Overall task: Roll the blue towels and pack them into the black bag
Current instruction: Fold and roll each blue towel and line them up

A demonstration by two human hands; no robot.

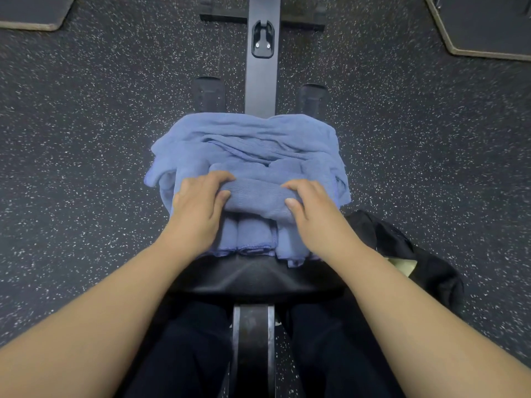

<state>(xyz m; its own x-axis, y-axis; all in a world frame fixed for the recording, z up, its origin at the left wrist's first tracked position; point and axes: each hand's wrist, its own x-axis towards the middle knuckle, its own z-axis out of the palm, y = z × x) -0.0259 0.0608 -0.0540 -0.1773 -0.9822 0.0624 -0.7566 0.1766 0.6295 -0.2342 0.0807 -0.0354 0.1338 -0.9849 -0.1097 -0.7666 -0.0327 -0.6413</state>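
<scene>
A heap of loose blue towels (247,142) lies on the far end of a black padded bench (255,278). Across its near side lies a partly rolled blue towel (255,193). My left hand (201,201) grips the roll's left end, fingers curled over the top and thumb at the front. My right hand (309,203) grips its right end the same way. Just in front of the roll, several rolled blue towels (250,235) lie side by side on the bench. The black bag (402,251) sits on the floor to the right of the bench, partly hidden by my right forearm.
The bench's black metal beam (261,67) runs away from me over a speckled dark rubber floor (86,139). Dark mats lie at the far left (31,12) and far right (485,24) corners. My legs in dark trousers straddle the bench.
</scene>
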